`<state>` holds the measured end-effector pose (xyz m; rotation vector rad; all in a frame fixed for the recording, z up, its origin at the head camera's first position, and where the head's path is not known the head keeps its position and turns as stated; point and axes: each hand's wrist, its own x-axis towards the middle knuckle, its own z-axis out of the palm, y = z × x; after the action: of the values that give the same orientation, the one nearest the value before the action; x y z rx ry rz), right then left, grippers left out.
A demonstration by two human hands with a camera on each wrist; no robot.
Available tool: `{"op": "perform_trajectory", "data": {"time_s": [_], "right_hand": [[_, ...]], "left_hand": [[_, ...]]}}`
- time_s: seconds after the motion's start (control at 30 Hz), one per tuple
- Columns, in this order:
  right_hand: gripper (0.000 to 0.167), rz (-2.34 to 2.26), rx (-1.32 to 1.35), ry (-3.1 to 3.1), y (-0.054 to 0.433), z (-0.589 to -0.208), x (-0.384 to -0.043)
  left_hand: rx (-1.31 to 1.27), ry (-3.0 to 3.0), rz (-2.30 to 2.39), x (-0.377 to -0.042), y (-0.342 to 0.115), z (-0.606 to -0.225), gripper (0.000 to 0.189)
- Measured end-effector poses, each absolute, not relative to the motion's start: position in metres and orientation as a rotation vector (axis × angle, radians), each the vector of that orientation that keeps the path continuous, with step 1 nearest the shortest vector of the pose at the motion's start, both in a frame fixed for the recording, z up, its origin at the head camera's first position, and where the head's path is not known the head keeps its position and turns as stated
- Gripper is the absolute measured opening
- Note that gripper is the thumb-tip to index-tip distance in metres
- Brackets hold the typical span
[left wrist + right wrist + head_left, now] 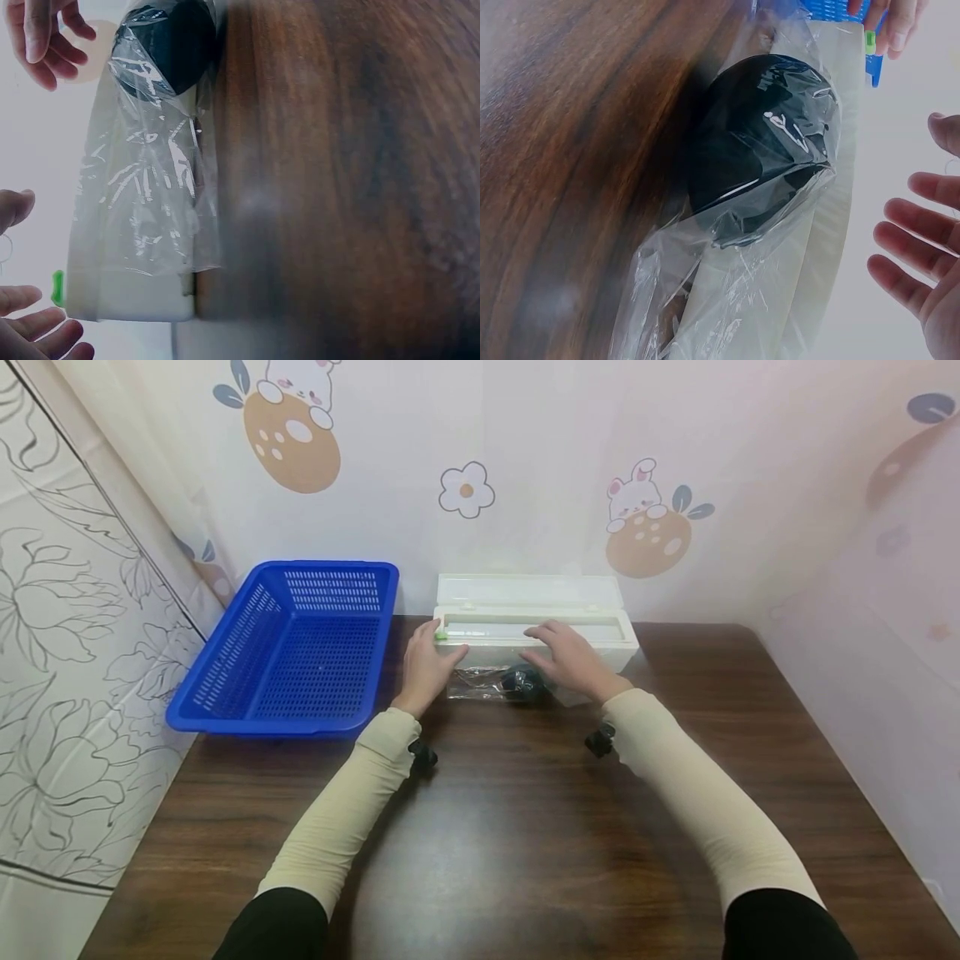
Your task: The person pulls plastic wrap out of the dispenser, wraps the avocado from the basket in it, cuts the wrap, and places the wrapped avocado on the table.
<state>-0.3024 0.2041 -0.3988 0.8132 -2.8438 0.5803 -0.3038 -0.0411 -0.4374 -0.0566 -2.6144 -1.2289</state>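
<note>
A long white dispenser box (pixel 618 653) stands at the table's back, its lid (pixel 528 589) raised. Against its front lies clear plastic film (pixel 161 195), which covers a dark, glossy rounded thing (pixel 761 142); what kind I cannot tell. My left hand (pixel 427 670) is at the box's left end, fingers by a small green slider (pixel 441 635). In the left wrist view those fingers are spread loosely around that corner. Over the right half of the box hovers my right hand (pixel 572 662), its fingers apart and holding nothing, just above the dark thing.
A blue perforated plastic basket (pixel 262 727) stands on the left of the brown wooden table (pixel 487 835). Behind the box hangs a pale printed curtain (pixel 525 452). A dark wrist camera (pixel 424 756) sits under the left wrist, another camera (pixel 600 741) under the right.
</note>
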Motion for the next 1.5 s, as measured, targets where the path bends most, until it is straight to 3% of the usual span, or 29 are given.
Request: {"op": "perform_trajectory", "data": {"time_s": [0.43, 1.5], "right_hand": [[0.044, 0.598, 0.790, -2.877, 0.195, -0.400, -0.309], [0.043, 0.626, 0.731, -2.882, 0.198, -0.391, -0.315]], "left_hand": [[0.029, -2.525, -1.417, -0.313, -0.046, -0.456, 0.065], [-0.061, -2.466, -1.392, -0.324, -0.054, -0.464, 0.058]]}}
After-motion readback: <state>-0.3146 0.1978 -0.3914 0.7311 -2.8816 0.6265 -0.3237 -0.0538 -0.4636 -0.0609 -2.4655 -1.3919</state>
